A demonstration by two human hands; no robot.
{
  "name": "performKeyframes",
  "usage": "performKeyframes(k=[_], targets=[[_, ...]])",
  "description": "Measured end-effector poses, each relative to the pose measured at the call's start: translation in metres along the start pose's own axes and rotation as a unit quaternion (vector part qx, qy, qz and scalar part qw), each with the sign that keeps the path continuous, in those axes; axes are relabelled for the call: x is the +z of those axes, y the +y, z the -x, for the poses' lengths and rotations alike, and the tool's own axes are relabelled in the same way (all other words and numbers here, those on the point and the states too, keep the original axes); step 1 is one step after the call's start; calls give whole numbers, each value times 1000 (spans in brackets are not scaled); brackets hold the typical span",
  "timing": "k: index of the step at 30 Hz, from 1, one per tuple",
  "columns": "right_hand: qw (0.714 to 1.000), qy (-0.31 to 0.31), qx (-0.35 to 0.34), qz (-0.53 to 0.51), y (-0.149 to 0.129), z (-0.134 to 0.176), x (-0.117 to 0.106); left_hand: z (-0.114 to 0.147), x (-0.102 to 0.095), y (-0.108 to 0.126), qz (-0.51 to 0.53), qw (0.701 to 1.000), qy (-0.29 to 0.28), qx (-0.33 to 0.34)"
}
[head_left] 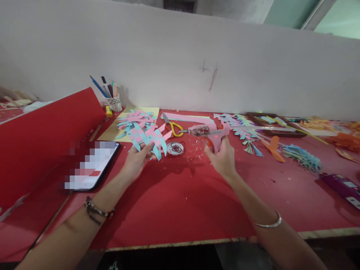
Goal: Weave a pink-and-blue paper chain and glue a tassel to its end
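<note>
My left hand point(140, 157) pinches a woven paper piece point(147, 137) of pink and light blue strips, held above the table. In my right hand point(224, 155) is a pink hot glue gun point(215, 133), gripped by its handle, its nozzle pointing left toward the paper. A clear glue stick point(264, 128) runs out of its back. Between my hands lies a small round dish point(175, 149) with dark red cord in it. Yellow-handled pliers point(176, 128) rest just behind the dish, near the nozzle tip. More woven paper pieces point(137, 118) are piled behind my left hand.
A phone point(97, 167) lies at left beside a red upright board point(50, 138). A pen cup point(114, 102) stands near the wall. To the right are woven paper strips point(239, 123), a brown frame point(277, 125), an orange paper piece point(274, 149), blue tassels point(302, 157) and a purple object point(341, 187).
</note>
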State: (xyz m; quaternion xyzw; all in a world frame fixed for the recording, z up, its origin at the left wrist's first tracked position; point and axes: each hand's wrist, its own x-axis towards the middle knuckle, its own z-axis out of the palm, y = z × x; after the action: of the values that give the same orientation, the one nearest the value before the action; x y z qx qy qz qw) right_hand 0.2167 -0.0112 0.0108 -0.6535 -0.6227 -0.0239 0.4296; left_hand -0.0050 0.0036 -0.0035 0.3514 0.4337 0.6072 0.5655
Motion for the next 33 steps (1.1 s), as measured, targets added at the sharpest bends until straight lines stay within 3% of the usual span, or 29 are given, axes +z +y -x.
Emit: performKeyframes(k=[5, 9, 13, 17, 19, 21, 26, 28, 33], targets=[[993, -31, 24, 111, 35, -17, 1, -8, -7, 3, -3, 999, 35, 25], [957, -119, 21, 263, 64, -25, 1, -14, -13, 4, 3, 997, 58, 47], [931, -159, 7, 328, 67, -26, -5, -19, -17, 6, 22, 996, 72, 37], [926, -127, 0, 357, 44, -25, -16, -23, -20, 5, 50, 994, 86, 37], [938, -122, -27, 324, 23, -21, -17, -25, -22, 4, 66, 992, 96, 39], [950, -158, -86, 256, -2, -14, -11, -26, -22, 3, 72, 991, 102, 41], [903, -323, -238, 153, -68, 11, 28, -26, -21, 4, 74, 990, 113, 41], [893, -330, -266, 153, -85, 17, 47, -25, -21, 6, 75, 989, 117, 39], [900, -327, -219, 188, -97, 16, 82, -25, -19, 7, 84, 989, 117, 26]])
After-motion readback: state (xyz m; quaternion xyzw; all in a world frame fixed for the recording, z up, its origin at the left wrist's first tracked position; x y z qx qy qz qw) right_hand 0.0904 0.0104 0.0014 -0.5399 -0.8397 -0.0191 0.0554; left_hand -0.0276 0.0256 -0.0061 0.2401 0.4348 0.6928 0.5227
